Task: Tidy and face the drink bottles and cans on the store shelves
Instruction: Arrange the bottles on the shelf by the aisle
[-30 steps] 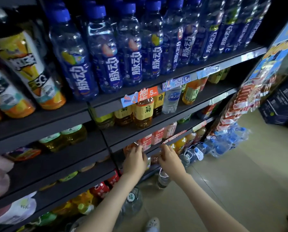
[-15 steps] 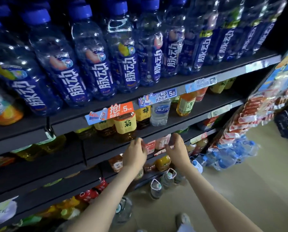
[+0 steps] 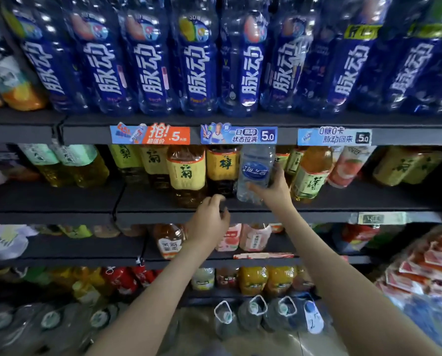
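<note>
Clear plastic water bottle with a blue oval label (image 3: 255,173) is at the front edge of the dark middle shelf (image 3: 150,217), among yellow-labelled amber tea bottles (image 3: 186,176). The right hand (image 3: 273,194) grips its lower part, probably because it is in the wrong row; the left hand (image 3: 209,219) waits at the edge, fingers loosely curled, holding nothing

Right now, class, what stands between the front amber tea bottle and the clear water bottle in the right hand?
One dark, yellow-labelled tea bottle, left of the clear water bottle, in the head view.
</note>
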